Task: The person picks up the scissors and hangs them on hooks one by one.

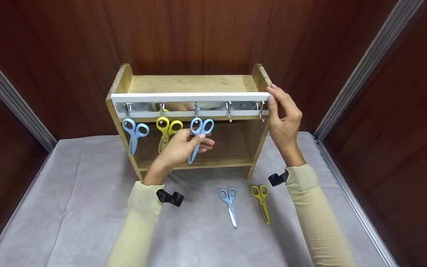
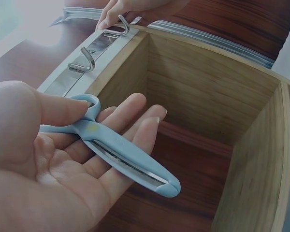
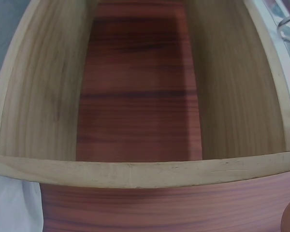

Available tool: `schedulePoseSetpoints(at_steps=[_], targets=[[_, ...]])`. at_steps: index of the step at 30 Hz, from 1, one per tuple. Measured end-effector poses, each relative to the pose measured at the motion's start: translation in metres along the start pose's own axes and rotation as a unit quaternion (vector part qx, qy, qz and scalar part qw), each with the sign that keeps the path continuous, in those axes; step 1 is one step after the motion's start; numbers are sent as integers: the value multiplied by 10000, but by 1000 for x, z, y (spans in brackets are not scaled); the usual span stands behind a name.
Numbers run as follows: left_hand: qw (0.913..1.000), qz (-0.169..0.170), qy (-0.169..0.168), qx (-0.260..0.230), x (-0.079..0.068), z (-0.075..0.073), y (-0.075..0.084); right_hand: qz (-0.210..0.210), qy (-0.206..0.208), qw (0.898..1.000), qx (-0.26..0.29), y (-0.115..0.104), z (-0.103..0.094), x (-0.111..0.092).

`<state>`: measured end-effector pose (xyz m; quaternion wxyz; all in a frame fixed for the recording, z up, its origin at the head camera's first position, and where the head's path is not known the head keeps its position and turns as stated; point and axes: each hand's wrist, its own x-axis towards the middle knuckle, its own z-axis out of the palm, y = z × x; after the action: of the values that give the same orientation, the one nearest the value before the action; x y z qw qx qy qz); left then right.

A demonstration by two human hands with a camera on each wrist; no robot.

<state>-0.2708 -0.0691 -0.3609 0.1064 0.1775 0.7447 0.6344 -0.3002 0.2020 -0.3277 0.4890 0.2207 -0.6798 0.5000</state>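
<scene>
My left hand pinches blue scissors between thumb and fingers, just below their handle loops. The blades point down, and one loop overlaps the middle hook of the white hook rack. In the left wrist view the sheathed blades lie across my fingers. At the rack's right end my right hand grips the corner, thumb at the front and fingertips on top. Another pair of blue scissors hangs on the leftmost hook, with yellow scissors on the hook beside it, partly behind my left hand.
The rack runs along the front of a wooden shelf standing on a grey cloth. Two hooks at the right, one of them nearer the middle, carry nothing. Blue scissors and yellow scissors lie on the cloth in front.
</scene>
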Motion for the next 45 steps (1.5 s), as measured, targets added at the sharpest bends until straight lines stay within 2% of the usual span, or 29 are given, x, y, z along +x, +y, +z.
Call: schedulePoseSetpoints(at_steps=[3, 6, 11, 16, 19, 22, 27, 35, 37, 41, 45], targets=[[9998, -11, 165, 142, -1, 1, -1, -15, -7, 10000, -28, 2, 0, 0], [9974, -29, 440, 564, -4, 2, -2, -21, -1, 10000, -19, 4, 0, -1], [9858, 19, 947, 1388, -13, 4, -1, 25, 3, 10000, 25, 8, 0, -2], [9825, 159, 1031, 1541, -22, 7, -4, -18, 19, 10000, 56, 4, 0, -1], [9755, 210, 1215, 1822, -29, 10, -7, -18, 31, 10000, 64, 1, 0, -1], [9621, 219, 1525, 2252, -36, 13, -10, -13, 27, 10000, 73, 0, 0, -1], [9350, 260, 2001, 2918, -49, 20, -13, -15, 22, 10000, 64, -1, 0, -1], [8785, 623, 2911, 3737, -68, 47, -18, 19, 8, 10000, 86, -1, 0, 0], [8672, 735, 3069, 3851, -71, 55, -21, 35, 10, 10000, 89, -1, 0, 0], [8528, 1056, 3158, 4024, -73, 71, -31, 58, 17, 9999, 94, -1, 0, 0], [8484, 1215, 3064, 4143, -72, 83, -44, 75, 3, 9999, 104, -1, 0, -1]])
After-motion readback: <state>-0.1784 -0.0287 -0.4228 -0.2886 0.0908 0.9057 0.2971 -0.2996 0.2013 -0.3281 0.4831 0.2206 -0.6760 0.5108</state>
